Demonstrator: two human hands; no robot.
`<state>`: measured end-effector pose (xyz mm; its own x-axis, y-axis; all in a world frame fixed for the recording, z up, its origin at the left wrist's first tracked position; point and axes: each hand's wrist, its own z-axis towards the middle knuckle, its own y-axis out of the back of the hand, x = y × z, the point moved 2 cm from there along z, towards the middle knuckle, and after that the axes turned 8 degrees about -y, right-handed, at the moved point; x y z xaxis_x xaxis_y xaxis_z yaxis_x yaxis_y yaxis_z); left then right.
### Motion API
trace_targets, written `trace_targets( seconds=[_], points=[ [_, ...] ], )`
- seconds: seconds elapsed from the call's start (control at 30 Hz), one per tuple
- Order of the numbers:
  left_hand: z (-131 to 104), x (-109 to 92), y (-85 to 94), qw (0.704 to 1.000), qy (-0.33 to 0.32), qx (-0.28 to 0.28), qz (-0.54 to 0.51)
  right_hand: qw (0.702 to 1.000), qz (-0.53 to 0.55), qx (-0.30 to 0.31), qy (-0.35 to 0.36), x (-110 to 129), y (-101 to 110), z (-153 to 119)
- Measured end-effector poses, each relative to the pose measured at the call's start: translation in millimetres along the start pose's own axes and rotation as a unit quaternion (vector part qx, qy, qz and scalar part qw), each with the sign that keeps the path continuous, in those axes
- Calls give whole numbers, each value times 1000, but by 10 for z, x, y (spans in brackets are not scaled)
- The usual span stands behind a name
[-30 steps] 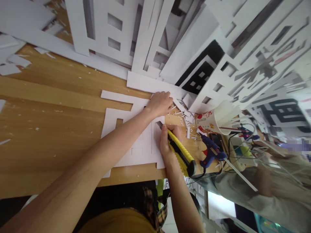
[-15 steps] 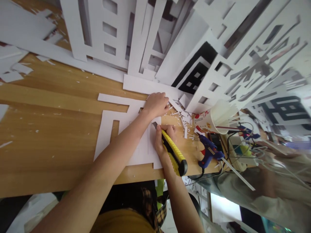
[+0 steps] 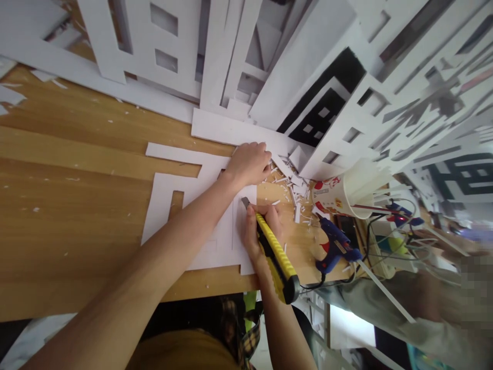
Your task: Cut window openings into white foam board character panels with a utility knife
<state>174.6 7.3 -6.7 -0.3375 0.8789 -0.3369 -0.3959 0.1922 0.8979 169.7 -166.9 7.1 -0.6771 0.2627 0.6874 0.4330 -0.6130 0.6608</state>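
A white foam board piece (image 3: 165,205) with cut-out slots lies flat on the wooden table (image 3: 77,221). Pressed on its far right part is my left hand (image 3: 249,163), its fingers curled down with nothing visible in them; the left forearm crosses over the board. My right hand (image 3: 260,228) grips a yellow and black utility knife (image 3: 278,252). The knife's blade points away from me, and its tip is at the board's surface just below my left hand. Thin straight lines run along the board left of the blade.
White cut-out panels (image 3: 227,51) stand or lean along the back. White scraps (image 3: 296,190), a paper cup (image 3: 339,195) holding sticks, a blue glue gun (image 3: 336,246) and cables are at the right. Beyond them, a person's grey sleeve (image 3: 370,298) shows.
The view has shifted and come slightly closer. The knife in my right hand has tilted a little, its handle end lower in view. My left hand stays on the board.
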Motion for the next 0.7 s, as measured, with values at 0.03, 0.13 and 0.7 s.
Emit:
trace_targets(
  seconds=[0.03, 0.13, 0.7],
  points=[
    [1, 1, 2, 1000, 1, 2, -1, 1000, 3, -2, -1, 8, 7, -5],
    [2, 2, 5, 1000, 1, 4, -7, 1000, 8, 4, -17, 17, 18, -27],
    [-10, 2, -10, 1000, 1, -11, -6, 999, -12, 17, -33, 49, 49, -134]
  ],
)
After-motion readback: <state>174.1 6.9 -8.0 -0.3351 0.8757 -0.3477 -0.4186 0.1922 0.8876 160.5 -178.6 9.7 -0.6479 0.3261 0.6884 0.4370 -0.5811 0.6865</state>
